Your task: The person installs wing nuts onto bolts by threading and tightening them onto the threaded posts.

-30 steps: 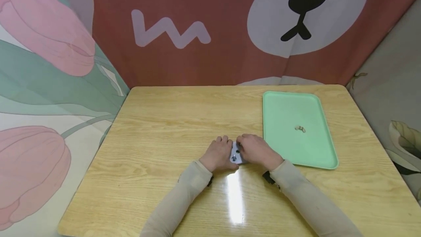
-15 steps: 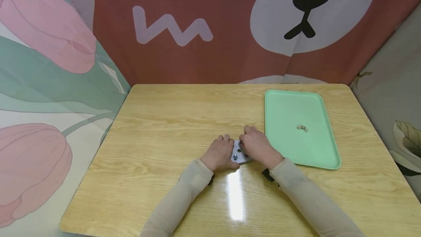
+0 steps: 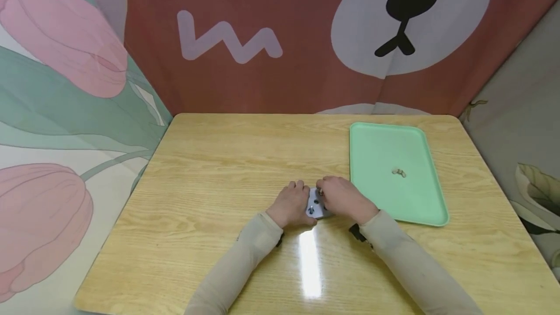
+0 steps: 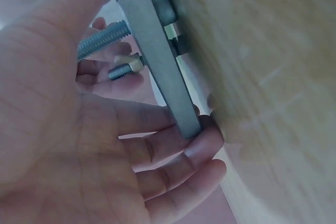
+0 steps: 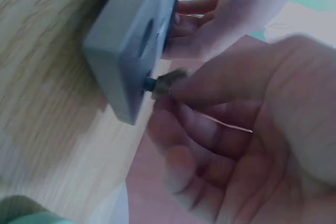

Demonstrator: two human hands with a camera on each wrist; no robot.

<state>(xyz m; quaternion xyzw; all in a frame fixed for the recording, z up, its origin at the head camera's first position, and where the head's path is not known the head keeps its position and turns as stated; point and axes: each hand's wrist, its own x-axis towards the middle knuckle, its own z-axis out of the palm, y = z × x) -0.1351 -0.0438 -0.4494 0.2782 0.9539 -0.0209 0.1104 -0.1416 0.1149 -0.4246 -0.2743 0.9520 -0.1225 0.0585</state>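
Note:
A grey metal plate (image 3: 313, 204) with holes and bolts through it sits between both hands, close above the table. My left hand (image 3: 288, 205) holds its left end between thumb and fingers. My right hand (image 3: 343, 199) is at the far right part of the plate. In the right wrist view, its thumb and fingertips pinch a small brass-coloured nut (image 5: 166, 84) on the end of a bolt. A longer threaded bolt (image 4: 103, 39) stands out from the same face, and bolt heads (image 4: 166, 10) show on the table side. The nut's exact shape is partly hidden by fingers.
A light green tray (image 3: 385, 145) lies at the right of the wooden table (image 3: 227, 159). Small brass-coloured pieces (image 3: 399, 172) rest in it. Printed cloth (image 3: 262, 86) hangs behind the table and along its sides.
Half a second ago the right hand's fingers reached slightly farther up; now they are lower and closer round the nut. The left hand keeps its hold. The head view shifts a little.

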